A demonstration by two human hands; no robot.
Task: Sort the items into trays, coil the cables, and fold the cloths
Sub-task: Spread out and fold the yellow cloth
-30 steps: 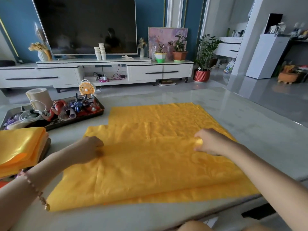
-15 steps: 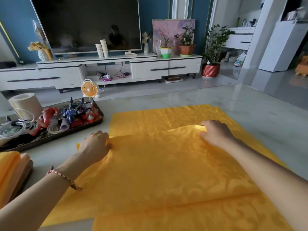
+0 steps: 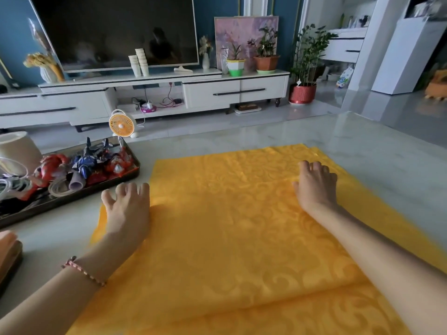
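A large yellow patterned cloth (image 3: pixel 222 228) lies folded over on the marble table (image 3: pixel 362 146), its folded layer reaching close to the far edge. My left hand (image 3: pixel 128 209) rests at the cloth's left edge with fingers spread and relaxed, holding nothing. My right hand (image 3: pixel 315 187) lies flat on the cloth near its far right corner, fingers loosely bent. A dark tray (image 3: pixel 72 201) at the left holds red and blue toy figures (image 3: pixel 96 163) and coiled cables (image 3: pixel 14 182).
A beige roll (image 3: pixel 17 151) stands behind the tray. Part of another tray with a folded cloth (image 3: pixel 7 247) shows at the left edge. Beyond the table are a small orange fan (image 3: pixel 121 123) on the floor, a TV cabinet and potted plants.
Both hands carried the cloth's near flap forward over the far half, then let go of it. They now rest on the cloth with fingers relaxed. The view tilted closer.
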